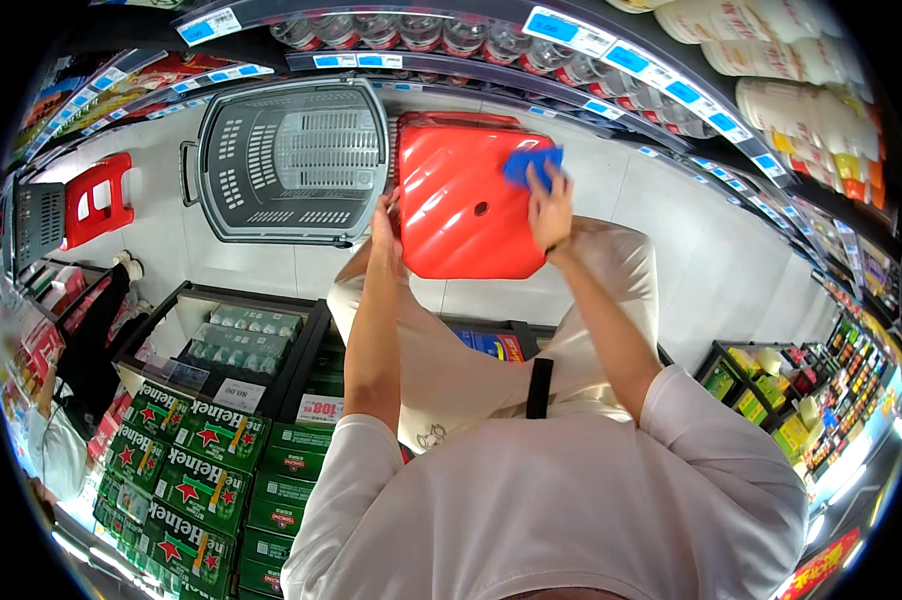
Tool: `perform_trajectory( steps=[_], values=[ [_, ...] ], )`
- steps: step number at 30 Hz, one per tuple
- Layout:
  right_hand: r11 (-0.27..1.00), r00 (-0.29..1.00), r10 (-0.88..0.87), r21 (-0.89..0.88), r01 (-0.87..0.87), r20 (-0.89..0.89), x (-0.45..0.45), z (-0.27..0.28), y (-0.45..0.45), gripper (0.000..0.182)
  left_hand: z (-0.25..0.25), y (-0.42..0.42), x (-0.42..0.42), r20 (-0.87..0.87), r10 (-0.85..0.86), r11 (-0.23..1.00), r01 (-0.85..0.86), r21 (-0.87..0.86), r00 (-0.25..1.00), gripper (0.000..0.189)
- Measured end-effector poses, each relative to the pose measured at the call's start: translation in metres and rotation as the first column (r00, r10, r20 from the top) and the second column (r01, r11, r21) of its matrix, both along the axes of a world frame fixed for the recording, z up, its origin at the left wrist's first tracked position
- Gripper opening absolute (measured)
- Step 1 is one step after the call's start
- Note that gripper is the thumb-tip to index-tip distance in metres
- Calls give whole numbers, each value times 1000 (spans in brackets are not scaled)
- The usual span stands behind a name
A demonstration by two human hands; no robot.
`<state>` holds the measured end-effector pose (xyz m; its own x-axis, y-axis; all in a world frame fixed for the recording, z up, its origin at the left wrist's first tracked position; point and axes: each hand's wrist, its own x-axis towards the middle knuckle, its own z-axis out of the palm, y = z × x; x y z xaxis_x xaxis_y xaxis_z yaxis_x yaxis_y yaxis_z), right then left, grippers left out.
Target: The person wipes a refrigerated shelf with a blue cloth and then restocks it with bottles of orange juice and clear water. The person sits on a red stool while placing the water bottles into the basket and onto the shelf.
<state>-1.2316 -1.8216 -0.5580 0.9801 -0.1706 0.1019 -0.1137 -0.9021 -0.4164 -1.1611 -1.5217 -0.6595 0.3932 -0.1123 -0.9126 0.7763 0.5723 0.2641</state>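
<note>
A red plastic stool (458, 202) with a small hole in its top stands before my knees. My left hand (387, 221) touches its left edge, the fingertips partly hidden; whether it grips the edge I cannot tell. On the right part of the top, my right hand (552, 202) holds a blue cloth (529, 166) against the red surface near the far right corner. Just left of the stool is a grey plastic shopping basket (259, 165) with slotted walls and nothing visible inside.
Shelves with bottles (462, 36) and price tags curve across the far side. Stacked green beer cartons (203, 435) and a dark display bin (184, 300) lie at lower left. Another person (60, 442) is at the left, near a second red stool (102, 201). A display rack (758, 382) stands right.
</note>
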Motion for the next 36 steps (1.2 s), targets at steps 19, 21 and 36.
perform_trajectory(
  steps=[19, 21, 36],
  values=[
    [909, 891, 411, 12, -417, -190, -25, -11, 114, 51, 72, -80, 135, 51, -901, 385, 740, 551, 431, 59],
    [849, 816, 522, 64, -524, -246, -68, 5, 104, 46, 66, -103, 125, -310, -942, -207, 507, 837, 128, 65],
    [998, 917, 57, -1, -63, -394, -97, 12, 25, 47, 43, -201, 113, -22, -909, -211, 414, 885, -417, 47]
  ],
)
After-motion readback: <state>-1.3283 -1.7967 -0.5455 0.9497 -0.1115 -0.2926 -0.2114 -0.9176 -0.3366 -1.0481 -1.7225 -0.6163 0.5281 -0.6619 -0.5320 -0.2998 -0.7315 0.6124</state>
